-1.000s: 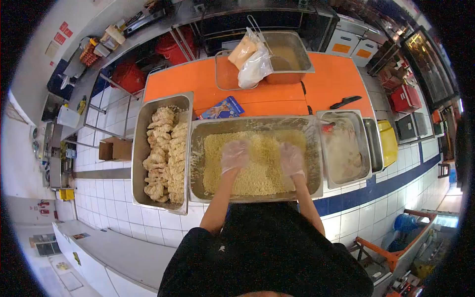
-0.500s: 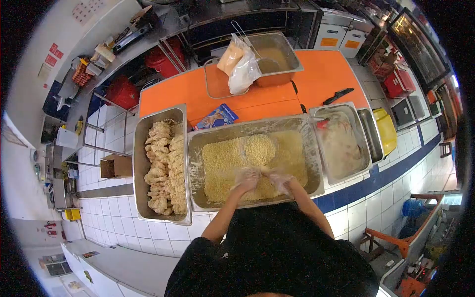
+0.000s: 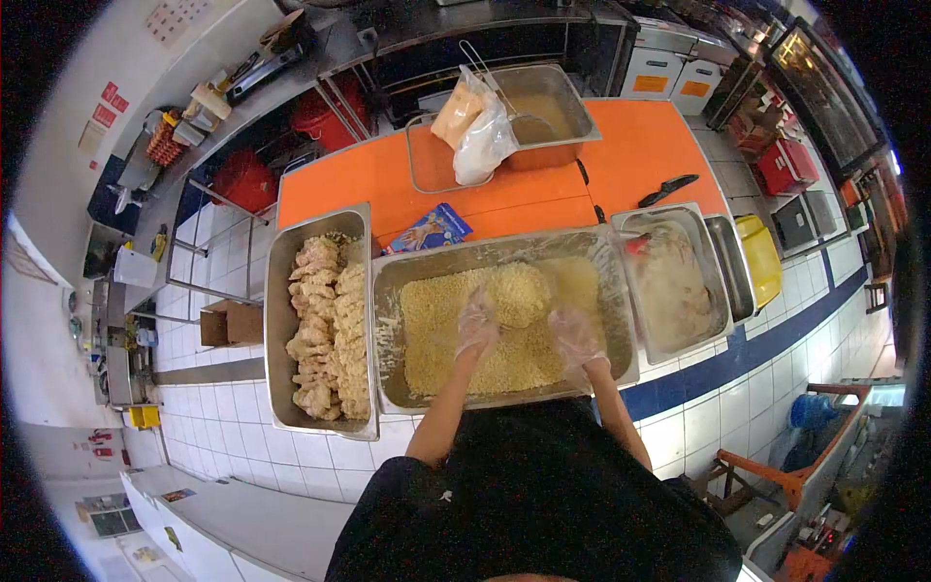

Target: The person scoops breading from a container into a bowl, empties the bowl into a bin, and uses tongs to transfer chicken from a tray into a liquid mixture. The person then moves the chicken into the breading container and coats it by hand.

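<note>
A wide metal tray [image 3: 388,335] holds yellowish crumbs [image 3: 436,301], with a rounded mound of crumbs [image 3: 519,294] near its middle. My left hand [image 3: 477,325], in a clear plastic glove, lies over the crumbs just left of the mound, fingers apart and pointing forward. On the mound's right side, my right hand [image 3: 576,339], gloved the same way, has its fingers spread over the crumbs. Neither hand holds anything that I can see. Whether something lies under the mound is hidden.
A tray of coated pieces [image 3: 330,330] stands left. On the right is a tray of pale liquid [image 3: 669,291], with a knife [image 3: 667,190] behind it. Behind the crumbs lie a blue packet [image 3: 432,228], plastic bags [image 3: 475,131] and a deep pan [image 3: 543,112] with a strainer.
My hands have moved apart, from close together in front of the mound to its two sides. Crumbs are more heaped around the mound, and the view has shifted slightly.
</note>
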`<state>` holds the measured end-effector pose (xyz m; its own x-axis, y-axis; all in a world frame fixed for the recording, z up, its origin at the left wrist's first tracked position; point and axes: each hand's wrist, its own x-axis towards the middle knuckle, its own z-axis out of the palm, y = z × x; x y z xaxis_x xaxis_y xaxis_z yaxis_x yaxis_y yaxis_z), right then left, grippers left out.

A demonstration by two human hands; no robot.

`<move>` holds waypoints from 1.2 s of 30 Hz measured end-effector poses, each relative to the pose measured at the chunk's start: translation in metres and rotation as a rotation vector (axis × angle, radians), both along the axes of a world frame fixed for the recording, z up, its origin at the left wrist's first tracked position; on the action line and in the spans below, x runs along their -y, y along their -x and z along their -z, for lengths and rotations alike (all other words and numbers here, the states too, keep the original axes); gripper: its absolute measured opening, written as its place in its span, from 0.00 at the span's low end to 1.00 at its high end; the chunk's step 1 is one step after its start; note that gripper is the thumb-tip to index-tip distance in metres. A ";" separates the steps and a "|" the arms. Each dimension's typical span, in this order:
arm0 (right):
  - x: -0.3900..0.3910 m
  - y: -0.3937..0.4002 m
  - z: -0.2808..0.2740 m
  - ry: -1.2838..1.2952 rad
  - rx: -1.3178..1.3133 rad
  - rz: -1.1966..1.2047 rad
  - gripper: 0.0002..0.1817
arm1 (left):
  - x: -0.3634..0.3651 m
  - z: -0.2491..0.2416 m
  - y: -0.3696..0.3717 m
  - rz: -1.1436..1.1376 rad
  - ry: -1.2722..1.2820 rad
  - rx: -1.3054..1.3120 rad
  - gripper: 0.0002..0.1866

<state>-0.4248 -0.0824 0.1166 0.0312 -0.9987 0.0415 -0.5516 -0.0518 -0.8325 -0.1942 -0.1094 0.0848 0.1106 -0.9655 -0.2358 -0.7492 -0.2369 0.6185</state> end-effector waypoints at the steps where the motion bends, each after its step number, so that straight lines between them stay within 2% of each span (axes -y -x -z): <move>1: -0.002 0.011 0.018 0.237 -0.349 -0.099 0.10 | -0.001 0.009 0.001 -0.058 0.009 -0.193 0.27; 2: -0.003 0.020 0.026 0.475 -0.699 -0.194 0.10 | -0.003 0.003 0.000 -0.057 0.007 -0.196 0.27; 3: -0.003 0.029 0.034 0.469 -0.704 -0.188 0.10 | -0.006 -0.004 -0.005 -0.042 0.212 -0.216 0.29; 4: -0.004 0.036 0.037 0.288 -0.564 -0.209 0.10 | -0.008 -0.010 -0.011 -0.021 0.415 -0.235 0.31; 5: -0.007 0.037 0.034 0.105 -0.417 -0.224 0.12 | -0.011 -0.006 -0.019 -0.005 0.404 -0.237 0.31; 6: -0.014 0.040 0.031 0.088 -0.413 -0.210 0.12 | -0.016 -0.001 -0.029 -0.091 0.254 -0.296 0.30; 7: -0.020 0.041 0.011 0.182 -0.446 -0.179 0.12 | -0.022 0.007 -0.041 -0.183 0.101 -0.348 0.29; 8: -0.024 0.041 0.002 0.273 -0.478 -0.153 0.13 | -0.028 0.020 -0.058 -0.180 0.080 -0.343 0.29; 9: -0.023 0.042 0.006 0.251 -0.471 -0.151 0.13 | -0.034 0.035 -0.077 -0.297 0.077 -0.588 0.28; 10: -0.017 0.043 0.011 0.363 -0.652 -0.207 0.13 | -0.037 0.044 -0.091 -0.414 0.076 -0.829 0.26; 11: -0.017 0.045 0.017 0.474 -0.833 -0.267 0.13 | -0.041 0.023 -0.091 -0.412 0.057 -0.817 0.26; 12: -0.020 0.044 0.023 0.459 -0.826 -0.266 0.13 | -0.045 0.000 -0.090 -0.450 0.004 -0.872 0.26; 14: -0.024 0.044 0.036 0.366 -0.945 -0.234 0.12 | -0.053 -0.047 -0.078 -0.508 -0.051 -0.924 0.27; 15: -0.021 0.043 0.042 0.359 -0.937 -0.240 0.12 | -0.054 -0.063 -0.071 -0.617 -0.008 -0.947 0.26; 16: -0.019 0.041 0.046 0.224 -0.895 -0.245 0.12 | -0.055 -0.071 -0.070 -0.719 0.036 -0.965 0.25; 17: -0.018 0.039 0.050 0.092 -0.852 -0.247 0.11 | -0.057 -0.066 -0.078 -0.716 0.031 -0.956 0.25; 18: -0.020 0.038 0.053 0.086 -0.850 -0.252 0.11 | -0.064 -0.055 -0.090 -0.606 0.007 -0.938 0.25; 19: -0.020 0.039 0.053 0.133 -0.737 -0.238 0.10 | -0.068 -0.055 -0.092 -0.501 -0.012 -0.922 0.24; 20: -0.021 0.038 0.052 0.179 -0.621 -0.220 0.09 | -0.071 -0.053 -0.090 -0.507 -0.012 -0.920 0.24; 22: -0.029 0.032 0.045 0.130 -0.531 -0.122 0.09 | -0.073 -0.052 -0.083 -0.432 0.183 -1.297 0.23; 23: -0.029 0.031 0.040 0.086 -0.448 -0.032 0.10 | -0.072 -0.044 -0.084 -0.431 0.185 -1.297 0.23; 25: -0.025 0.032 0.054 0.102 -0.452 -0.061 0.12 | -0.072 -0.029 -0.082 -0.338 0.036 -0.916 0.24; 26: -0.024 0.030 0.059 0.110 -0.448 -0.073 0.14 | -0.070 -0.029 -0.080 -0.338 0.040 -0.912 0.24; 27: -0.024 0.029 0.065 0.111 -0.443 -0.066 0.14 | -0.068 -0.029 -0.076 -0.355 0.016 -0.731 0.23; 28: -0.021 0.026 0.041 -0.005 -0.439 -0.077 0.16 | -0.066 -0.034 -0.071 -0.374 -0.009 -0.555 0.23; 29: -0.019 0.028 0.027 -0.118 -0.443 -0.096 0.18 | -0.065 -0.041 -0.066 -0.381 -0.008 -0.565 0.23; 30: -0.017 0.033 0.028 -0.113 -0.454 -0.105 0.18 | -0.062 -0.050 -0.060 -0.452 -0.092 -0.709 0.22; 31: -0.016 0.035 0.033 0.010 -0.556 -0.148 0.18 | -0.058 -0.060 -0.058 -0.514 -0.177 -0.846 0.22; 32: -0.016 0.033 0.034 0.135 -0.652 -0.189 0.19 | -0.055 -0.069 -0.055 -0.513 -0.171 -0.847 0.22; 33: -0.020 0.031 0.035 0.141 -0.653 -0.194 0.19 | -0.054 -0.076 -0.049 -0.488 -0.149 -1.042 0.24; 34: -0.027 0.029 0.033 0.036 -0.686 -0.113 0.20 | -0.055 -0.078 -0.044 -0.466 -0.121 -1.240 0.26; 35: -0.024 0.022 0.012 -0.064 -0.717 -0.030 0.20 | -0.054 -0.074 -0.041 -0.475 -0.105 -1.246 0.26; 36: -0.017 0.014 -0.008 -0.255 -0.524 0.064 0.22 | -0.052 -0.067 -0.041 -0.510 -0.050 -1.255 0.27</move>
